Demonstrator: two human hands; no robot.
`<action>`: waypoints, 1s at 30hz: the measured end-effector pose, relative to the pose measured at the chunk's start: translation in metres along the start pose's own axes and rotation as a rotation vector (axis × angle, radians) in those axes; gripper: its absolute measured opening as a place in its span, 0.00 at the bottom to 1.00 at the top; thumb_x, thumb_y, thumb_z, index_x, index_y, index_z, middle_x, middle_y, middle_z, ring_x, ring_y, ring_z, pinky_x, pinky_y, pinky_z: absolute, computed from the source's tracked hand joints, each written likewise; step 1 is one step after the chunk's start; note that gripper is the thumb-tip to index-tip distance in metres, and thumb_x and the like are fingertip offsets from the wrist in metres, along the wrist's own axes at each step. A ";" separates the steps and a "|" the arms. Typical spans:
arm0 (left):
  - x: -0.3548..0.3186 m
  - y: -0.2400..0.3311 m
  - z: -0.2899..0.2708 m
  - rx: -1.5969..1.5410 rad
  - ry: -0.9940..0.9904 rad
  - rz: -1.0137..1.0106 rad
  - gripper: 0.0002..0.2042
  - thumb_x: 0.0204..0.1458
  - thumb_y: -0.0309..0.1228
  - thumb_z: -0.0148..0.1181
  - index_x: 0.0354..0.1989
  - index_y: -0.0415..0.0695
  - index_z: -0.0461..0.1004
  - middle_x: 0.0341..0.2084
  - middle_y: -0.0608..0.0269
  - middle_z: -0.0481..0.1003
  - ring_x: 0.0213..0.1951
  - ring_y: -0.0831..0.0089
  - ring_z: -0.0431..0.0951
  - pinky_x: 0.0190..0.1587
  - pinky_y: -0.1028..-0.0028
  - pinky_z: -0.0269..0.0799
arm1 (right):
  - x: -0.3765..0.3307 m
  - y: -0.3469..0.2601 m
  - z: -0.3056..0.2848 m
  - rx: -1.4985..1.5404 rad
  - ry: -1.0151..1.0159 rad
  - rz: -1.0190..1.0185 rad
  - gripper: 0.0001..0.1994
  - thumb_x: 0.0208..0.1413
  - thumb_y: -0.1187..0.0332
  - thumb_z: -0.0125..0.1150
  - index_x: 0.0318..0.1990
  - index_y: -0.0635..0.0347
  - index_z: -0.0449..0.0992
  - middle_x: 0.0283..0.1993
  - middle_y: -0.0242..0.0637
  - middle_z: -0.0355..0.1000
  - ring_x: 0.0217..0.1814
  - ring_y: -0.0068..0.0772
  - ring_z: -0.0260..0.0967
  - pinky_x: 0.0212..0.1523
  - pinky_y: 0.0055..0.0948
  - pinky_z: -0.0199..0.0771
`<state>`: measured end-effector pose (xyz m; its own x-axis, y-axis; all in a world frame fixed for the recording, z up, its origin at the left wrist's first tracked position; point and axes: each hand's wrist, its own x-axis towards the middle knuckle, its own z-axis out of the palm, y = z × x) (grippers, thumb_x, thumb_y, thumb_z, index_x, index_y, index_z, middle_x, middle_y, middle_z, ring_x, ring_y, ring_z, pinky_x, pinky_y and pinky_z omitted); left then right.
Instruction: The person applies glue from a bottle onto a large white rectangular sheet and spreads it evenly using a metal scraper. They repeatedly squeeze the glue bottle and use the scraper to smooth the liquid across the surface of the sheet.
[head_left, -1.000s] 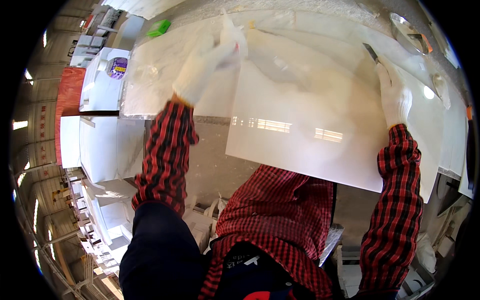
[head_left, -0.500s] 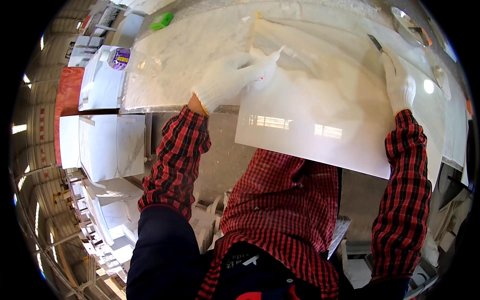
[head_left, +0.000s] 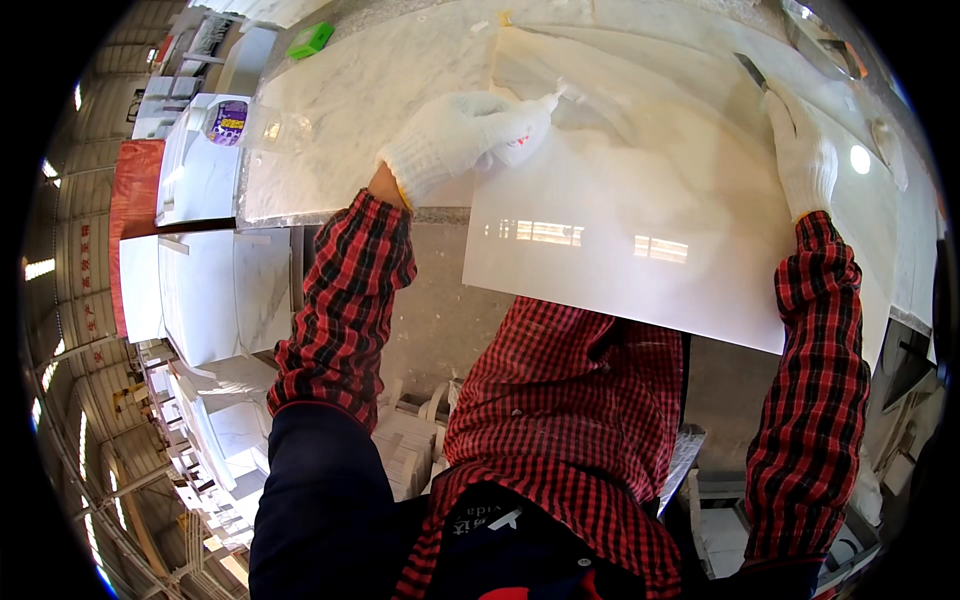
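Note:
My left hand (head_left: pixel 448 138), in a white knit glove, is closed around a small white squeeze bottle (head_left: pixel 518 148). The bottle's narrow tip (head_left: pixel 558 92) points away to the right, over the far part of a glossy white slab (head_left: pixel 610 215). This slab lies partly on a larger pale stone slab (head_left: pixel 350 85), and its near edge sticks out toward my body. On the right, my gloved right hand (head_left: pixel 806 165) is closed on a flat scraper (head_left: pixel 750 70), whose dark blade points to the far left. The scraper's handle is hidden in the glove.
A clear plastic bottle with a purple label (head_left: pixel 230 122) lies at the left, and a green box (head_left: pixel 310 41) sits farther back. A metal bowl (head_left: pixel 818 38) stands at the far right. Stacked white slabs (head_left: pixel 205 295) adjoin the left side, before a red panel (head_left: pixel 138 230).
The whole view has shifted slightly. My left hand has turned a little, showing more of the squeeze bottle's body. My right hand keeps its place by the slab's right side.

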<state>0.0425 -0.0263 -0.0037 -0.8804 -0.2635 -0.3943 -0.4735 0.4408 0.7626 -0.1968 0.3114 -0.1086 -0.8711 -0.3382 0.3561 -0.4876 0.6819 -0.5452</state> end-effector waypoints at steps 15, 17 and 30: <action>0.008 -0.006 -0.005 -0.017 -0.026 0.012 0.20 0.60 0.49 0.64 0.43 0.42 0.83 0.31 0.68 0.80 0.30 0.81 0.75 0.33 0.79 0.69 | 0.000 0.000 -0.001 0.057 -0.036 0.041 0.21 0.68 0.47 0.52 0.60 0.44 0.79 0.60 0.37 0.78 0.62 0.44 0.74 0.62 0.34 0.71; 0.008 -0.005 -0.005 0.002 -0.022 0.006 0.20 0.60 0.49 0.64 0.43 0.41 0.83 0.31 0.68 0.81 0.30 0.81 0.75 0.33 0.79 0.69 | 0.000 -0.001 -0.001 0.053 -0.031 0.039 0.21 0.68 0.47 0.52 0.60 0.44 0.79 0.60 0.37 0.78 0.62 0.44 0.74 0.62 0.34 0.71; 0.011 -0.005 -0.006 0.035 -0.037 -0.007 0.21 0.60 0.50 0.63 0.44 0.42 0.83 0.31 0.69 0.80 0.30 0.81 0.75 0.33 0.79 0.68 | -0.001 -0.003 -0.003 0.031 -0.015 0.030 0.20 0.68 0.48 0.54 0.59 0.44 0.80 0.58 0.37 0.79 0.61 0.44 0.75 0.60 0.35 0.72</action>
<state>0.0352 -0.0364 -0.0090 -0.8770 -0.2348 -0.4192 -0.4800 0.4687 0.7416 -0.1945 0.3113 -0.1047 -0.8863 -0.3276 0.3273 -0.4621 0.6719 -0.5788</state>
